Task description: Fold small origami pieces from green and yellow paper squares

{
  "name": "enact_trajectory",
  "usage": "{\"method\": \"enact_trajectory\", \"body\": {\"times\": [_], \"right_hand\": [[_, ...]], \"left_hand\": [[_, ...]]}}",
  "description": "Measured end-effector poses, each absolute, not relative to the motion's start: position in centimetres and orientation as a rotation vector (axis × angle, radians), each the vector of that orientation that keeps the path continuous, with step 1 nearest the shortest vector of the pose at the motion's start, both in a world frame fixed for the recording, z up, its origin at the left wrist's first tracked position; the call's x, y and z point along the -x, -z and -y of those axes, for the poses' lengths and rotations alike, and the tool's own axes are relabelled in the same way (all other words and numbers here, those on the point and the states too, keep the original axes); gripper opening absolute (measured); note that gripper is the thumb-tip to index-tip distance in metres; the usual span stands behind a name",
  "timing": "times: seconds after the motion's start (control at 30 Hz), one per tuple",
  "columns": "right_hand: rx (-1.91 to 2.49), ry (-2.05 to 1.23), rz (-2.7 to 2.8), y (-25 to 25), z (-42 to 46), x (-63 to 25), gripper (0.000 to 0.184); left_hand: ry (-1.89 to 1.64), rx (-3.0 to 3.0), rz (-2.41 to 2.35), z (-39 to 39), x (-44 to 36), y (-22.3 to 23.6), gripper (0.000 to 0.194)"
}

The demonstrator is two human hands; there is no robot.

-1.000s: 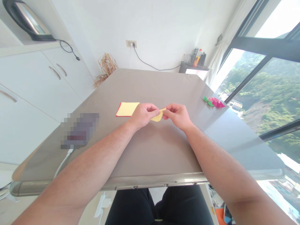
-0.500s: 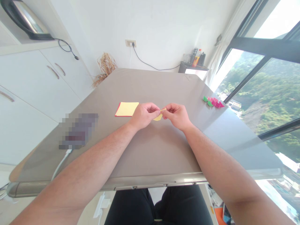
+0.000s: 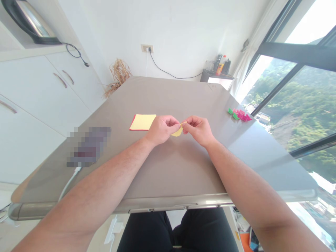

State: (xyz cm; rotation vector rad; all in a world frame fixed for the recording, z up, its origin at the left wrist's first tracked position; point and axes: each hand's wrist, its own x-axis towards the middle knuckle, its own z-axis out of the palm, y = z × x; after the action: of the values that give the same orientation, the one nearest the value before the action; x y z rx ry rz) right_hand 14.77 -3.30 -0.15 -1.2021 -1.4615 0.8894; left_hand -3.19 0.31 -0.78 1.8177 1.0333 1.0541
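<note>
A small piece of folded yellow paper point(image 3: 177, 133) is pinched between my two hands above the middle of the table. My left hand point(image 3: 164, 128) grips its left side with thumb and fingertips. On the right side, my right hand point(image 3: 196, 128) pinches the paper's upper edge. My fingers cover much of the paper, so its full shape is hidden. Just left of my left hand lies a stack of yellow paper point(image 3: 142, 122) with a red edge, partly covered by that hand.
Several small pink and green folded pieces point(image 3: 239, 114) sit near the table's right edge by the window. A blurred-out dark device point(image 3: 90, 145) with a white cable point(image 3: 68, 183) lies at the left on the grey table point(image 3: 173, 96). Dried stalks point(image 3: 118, 75) stand behind it.
Both hands stay in nearly the same place with the paper between them. The paper has shifted slightly in my fingertips, and its tilt differs a little. The camera view sways slightly.
</note>
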Motion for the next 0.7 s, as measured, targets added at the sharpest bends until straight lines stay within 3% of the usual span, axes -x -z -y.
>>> {"method": "enact_trajectory", "body": {"times": [0.7], "right_hand": [[1.335,-0.779,1.451,0.40,3.34,-15.18,0.017]], "left_hand": [[-1.002,-1.862,-1.036,-0.20,2.89,0.88,0.021]]}}
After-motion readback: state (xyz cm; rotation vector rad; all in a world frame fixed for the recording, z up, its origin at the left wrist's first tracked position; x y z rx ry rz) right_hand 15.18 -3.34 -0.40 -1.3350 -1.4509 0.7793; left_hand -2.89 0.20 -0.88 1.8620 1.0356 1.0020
